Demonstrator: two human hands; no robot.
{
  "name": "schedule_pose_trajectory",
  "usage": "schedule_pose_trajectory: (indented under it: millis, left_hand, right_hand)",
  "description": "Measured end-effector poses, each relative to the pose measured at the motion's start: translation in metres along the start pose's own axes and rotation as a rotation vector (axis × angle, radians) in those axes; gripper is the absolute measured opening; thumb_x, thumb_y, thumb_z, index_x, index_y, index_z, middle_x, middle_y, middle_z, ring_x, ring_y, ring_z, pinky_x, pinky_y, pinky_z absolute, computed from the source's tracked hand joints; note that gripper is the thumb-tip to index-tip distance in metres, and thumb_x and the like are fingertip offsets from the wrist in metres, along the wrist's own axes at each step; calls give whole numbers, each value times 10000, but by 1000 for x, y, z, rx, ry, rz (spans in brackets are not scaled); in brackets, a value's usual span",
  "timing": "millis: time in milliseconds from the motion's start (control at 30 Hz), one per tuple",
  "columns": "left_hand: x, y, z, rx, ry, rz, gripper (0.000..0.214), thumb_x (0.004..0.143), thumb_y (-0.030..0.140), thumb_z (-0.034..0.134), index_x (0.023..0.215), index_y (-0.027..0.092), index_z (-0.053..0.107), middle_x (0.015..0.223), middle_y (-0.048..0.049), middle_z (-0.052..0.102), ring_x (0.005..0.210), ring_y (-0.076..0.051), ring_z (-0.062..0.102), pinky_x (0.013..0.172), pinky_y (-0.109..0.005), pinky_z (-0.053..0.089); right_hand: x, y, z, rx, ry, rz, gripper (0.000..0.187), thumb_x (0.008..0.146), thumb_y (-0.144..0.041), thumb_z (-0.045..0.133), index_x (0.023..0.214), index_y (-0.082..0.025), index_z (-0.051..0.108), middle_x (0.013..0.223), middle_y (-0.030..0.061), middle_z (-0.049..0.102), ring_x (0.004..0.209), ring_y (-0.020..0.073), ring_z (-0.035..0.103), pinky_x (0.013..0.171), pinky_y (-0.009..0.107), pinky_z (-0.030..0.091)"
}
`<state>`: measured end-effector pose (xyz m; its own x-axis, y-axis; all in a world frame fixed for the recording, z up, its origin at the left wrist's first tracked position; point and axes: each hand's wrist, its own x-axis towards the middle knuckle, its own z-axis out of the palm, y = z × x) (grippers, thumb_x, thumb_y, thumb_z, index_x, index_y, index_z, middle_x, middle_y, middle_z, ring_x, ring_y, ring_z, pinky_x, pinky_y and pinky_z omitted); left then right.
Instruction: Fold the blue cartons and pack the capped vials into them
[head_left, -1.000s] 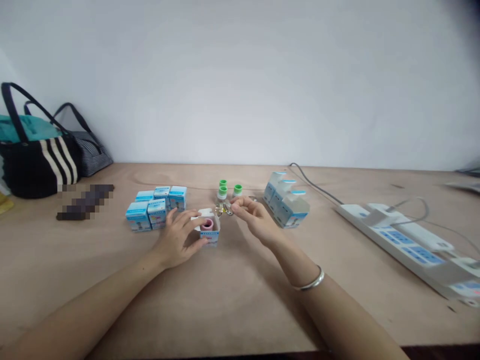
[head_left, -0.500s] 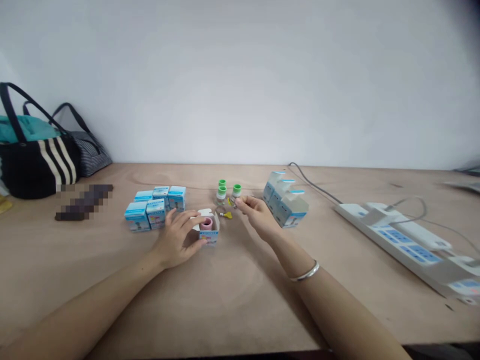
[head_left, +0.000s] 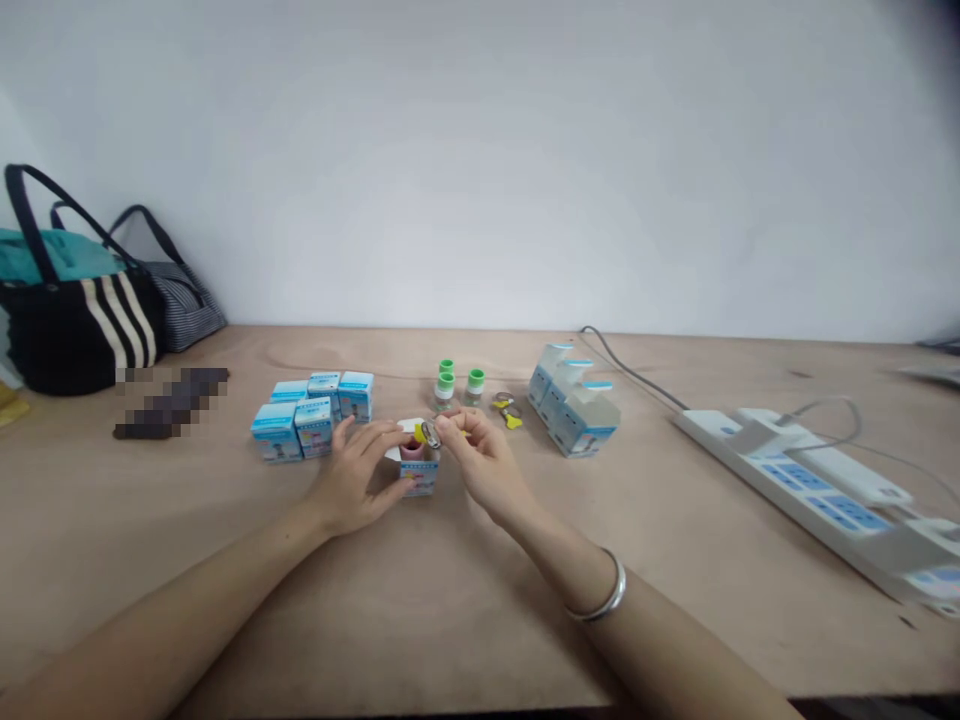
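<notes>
Head camera's rolling, so what are the hands doing right now?

The left hand (head_left: 349, 482) is arching over a small open carton (head_left: 418, 478), its fingers curving toward the white flaps, but I can't tell whether it's gripping or only resting there.

And the right hand (head_left: 484, 462)?

It's pinching a small metal clip (head_left: 430, 434) with a yellow tab between thumb and fingers, holding it right above the carton, just beside the left fingertips. A silver bangle (head_left: 611, 600) is circling that wrist.

What's sitting in the carton?

A pink roll (head_left: 411, 451) is standing in the opening, just below the pinch.

What's around the hands?

Beyond the right hand, a second metal clip (head_left: 507, 407) is lying on the counter (head_left: 480, 600), near three green-capped vials (head_left: 446, 385). Beyond the left hand, blue-and-white boxes (head_left: 304, 422) are standing in a tight cluster.

And farther out?

Right of the right hand, open-topped boxes (head_left: 574, 415) are standing together, with a white power strip (head_left: 795, 480) lying beyond them. Far left of the left hand, a black striped tote bag (head_left: 75, 335) is sitting against a grey striped bag (head_left: 184, 310).
</notes>
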<state>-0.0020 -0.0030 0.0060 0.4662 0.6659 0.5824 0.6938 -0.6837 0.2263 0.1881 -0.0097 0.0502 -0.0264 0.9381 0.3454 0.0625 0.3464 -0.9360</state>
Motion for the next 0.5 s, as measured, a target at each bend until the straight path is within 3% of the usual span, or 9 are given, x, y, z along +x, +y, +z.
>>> schedule_pose_trajectory:
  millis: [300, 500]
  left_hand:
    - [0, 1, 0, 4, 7, -4, 450, 791, 408, 577, 1200, 244, 486, 1244, -90, 578, 1176, -264, 517, 1096, -531, 135]
    - [0, 1, 0, 6, 27, 17, 454, 789, 390, 580, 1211, 251, 484, 1241, -84, 581, 1168, -258, 523, 1089, -522, 157]
  right_hand:
    - [-1, -5, -2, -29, 105, 33, 332, 761, -481, 597, 632, -183, 532, 673, -1, 549, 685, 141, 498, 660, 263, 404]
    - [0, 3, -1, -71, 10, 36, 338, 773, -499, 576, 632, -194, 546, 668, 14, 564, 679, 158, 510, 651, 282, 417]
